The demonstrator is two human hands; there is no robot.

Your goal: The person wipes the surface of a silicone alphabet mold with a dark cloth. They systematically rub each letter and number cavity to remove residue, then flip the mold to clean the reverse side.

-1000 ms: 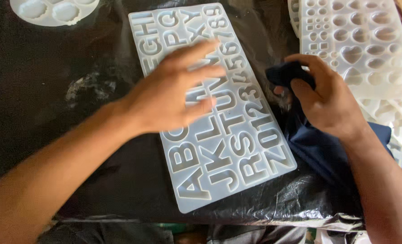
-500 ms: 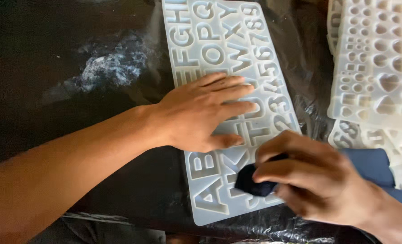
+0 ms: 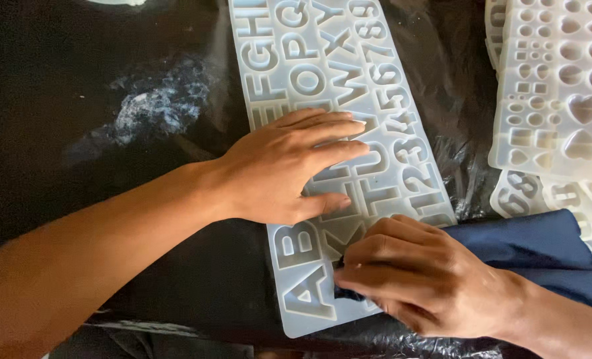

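The left hand (image 3: 279, 166) lies flat, fingers released, pinning the thin, floppy translucent letter mould (image 3: 339, 143) at its centre, while at five o'clock the right hand (image 3: 419, 276) pinches a soft dark blue cloth (image 3: 535, 246) onto it.

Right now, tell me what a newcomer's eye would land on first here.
First, the long pale letter mould lying on the black plastic sheet in the middle. The left hand lies flat on it, while the right hand presses a dark blue cloth to its near end. More pale moulds, with hearts and circles, are stacked at the right edge.
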